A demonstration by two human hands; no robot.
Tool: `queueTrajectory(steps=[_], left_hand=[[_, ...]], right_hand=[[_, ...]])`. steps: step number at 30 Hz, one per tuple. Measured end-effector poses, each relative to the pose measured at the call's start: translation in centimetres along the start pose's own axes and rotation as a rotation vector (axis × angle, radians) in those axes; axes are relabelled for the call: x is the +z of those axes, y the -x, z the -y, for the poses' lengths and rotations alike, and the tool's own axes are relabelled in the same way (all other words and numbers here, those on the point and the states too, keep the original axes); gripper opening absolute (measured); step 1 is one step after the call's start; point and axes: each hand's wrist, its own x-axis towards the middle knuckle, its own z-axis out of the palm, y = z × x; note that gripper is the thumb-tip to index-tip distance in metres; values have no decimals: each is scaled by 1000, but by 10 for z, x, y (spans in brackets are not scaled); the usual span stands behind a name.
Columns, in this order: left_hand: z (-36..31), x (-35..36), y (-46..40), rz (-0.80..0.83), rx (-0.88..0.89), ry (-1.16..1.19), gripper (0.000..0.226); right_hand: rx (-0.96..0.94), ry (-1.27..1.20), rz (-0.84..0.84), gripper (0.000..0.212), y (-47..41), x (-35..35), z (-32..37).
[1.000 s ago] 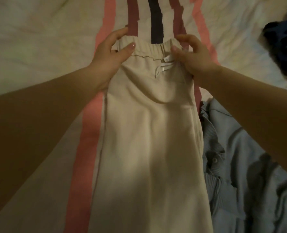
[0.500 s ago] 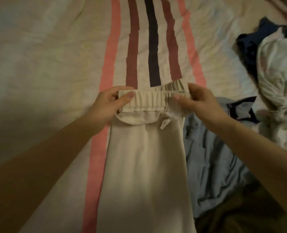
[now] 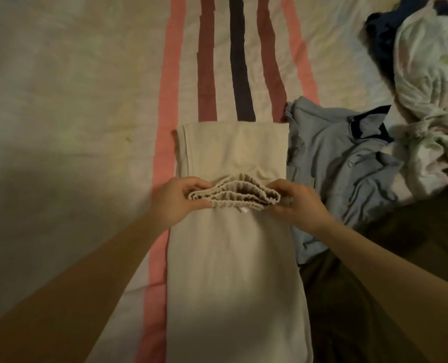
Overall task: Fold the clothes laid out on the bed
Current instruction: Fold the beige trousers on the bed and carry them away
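Observation:
Beige trousers [image 3: 233, 271] lie lengthwise on the striped bed sheet [image 3: 73, 100], folded over at the far end [image 3: 233, 145]. Their gathered elastic waistband [image 3: 233, 193] is lifted above the fabric and bunched between both hands. My left hand [image 3: 179, 200] pinches the waistband's left end. My right hand [image 3: 296, 203] grips its right end, fingers curled round it. A small white drawstring shows just under the waistband.
A light blue collared shirt [image 3: 348, 163] lies crumpled right beside the trousers. A heap of white and dark blue clothes [image 3: 422, 69] sits at the far right. A dark brown garment [image 3: 375, 284] lies at the near right. Pink, maroon and dark stripes run down the sheet.
Both hands have drawn the waistband back towards me over the trouser legs. A fold now shows at the far end, and the waistband is bunched up.

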Motion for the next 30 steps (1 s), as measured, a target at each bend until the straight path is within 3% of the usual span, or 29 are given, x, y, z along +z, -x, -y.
queueTrajectory(steps=[4,7,10,13,18,21,25,30], left_hand=[[3,3,3,51,19,-87,43],[0,2,3,26,-13,29,35],[-2,2,3,12,-38,78,24],[5,5,7,23,-61,-41,28],[14,5,15,3,-71,-51,29],[4,2,8,-55,-14,-16,33],[-20,-14,-29,-187,65,-105,44],[-36,-32,-93,-140,98,-305,78]], right_hand=[[71,17,84,51,6,8,-7],[126,-117,62,59,7,7,2],[107,-182,-6,52,2,9,12],[99,-68,44,39,3,15,13],[110,20,131,45,14,23,2],[125,-144,43,49,4,16,7],[127,-161,-57,49,-45,-15,8],[110,53,28,72,-121,-45,-1]])
